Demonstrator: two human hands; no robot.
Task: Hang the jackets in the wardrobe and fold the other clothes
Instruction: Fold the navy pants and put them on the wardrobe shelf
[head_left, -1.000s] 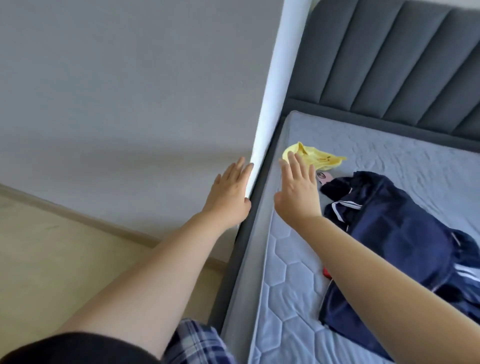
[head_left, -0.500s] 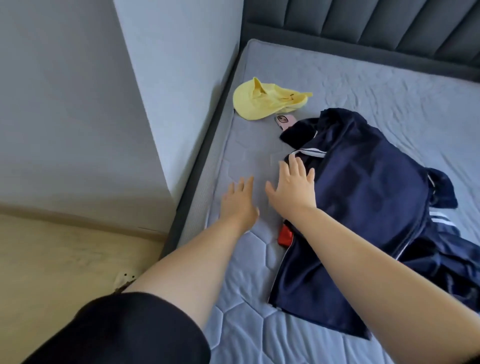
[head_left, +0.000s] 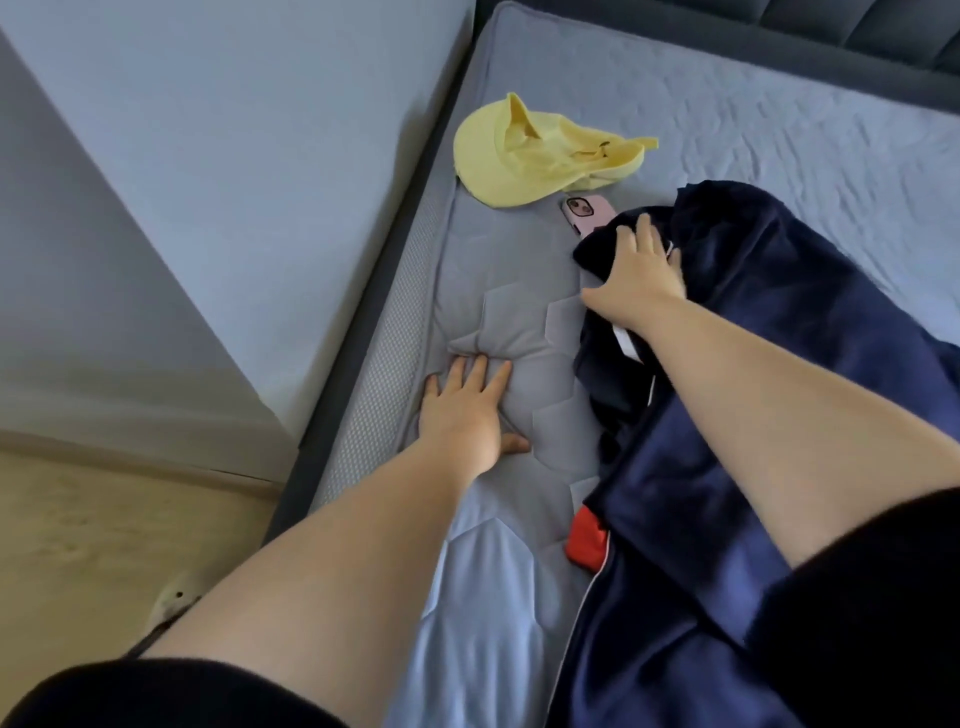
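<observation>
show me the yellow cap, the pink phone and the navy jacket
yellow cap (head_left: 506, 161), head view, on its crown
pink phone (head_left: 586, 213), head view, on its back near the camera lens
navy jacket (head_left: 810, 332), head view, on the broad dark fabric

You have a navy jacket (head_left: 737, 395) lying crumpled and spread across the grey mattress, with thin white piping along its seams. A red patch shows at its near left edge, and its dark collar end bunches toward the headboard.

Cap (head_left: 524, 156) behind phone (head_left: 587, 213), jacket (head_left: 753, 415) right, on mattress (head_left: 493, 571)
</observation>
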